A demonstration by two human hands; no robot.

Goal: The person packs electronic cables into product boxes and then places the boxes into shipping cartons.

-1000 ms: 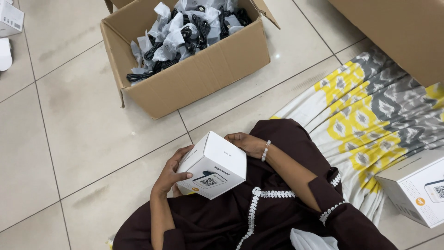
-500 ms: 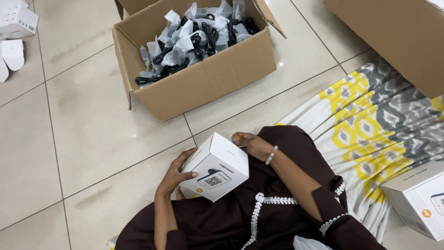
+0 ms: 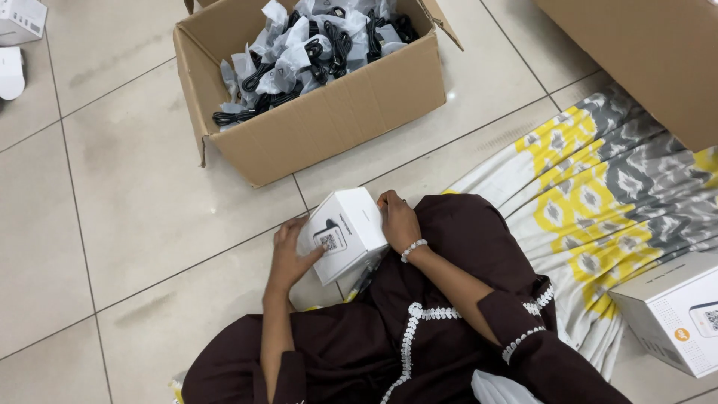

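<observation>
Lowered nearer the cardboard carton (image 3: 314, 127), both hands (image 3: 288, 258) (image 3: 399, 223) clasp the white box (image 3: 345, 232), seemingly closing it; next, firm pressing.

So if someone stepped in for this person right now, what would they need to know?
Left hand grips the near side of a small white box; right hand holds its far side. The box sits low over the lap, closed as far as can be seen.
Open cardboard carton ahead holds bagged black cables.
Another white box lies at right on the patterned cloth.
Done: one box in hand. Left: cannot tell from this view.
</observation>
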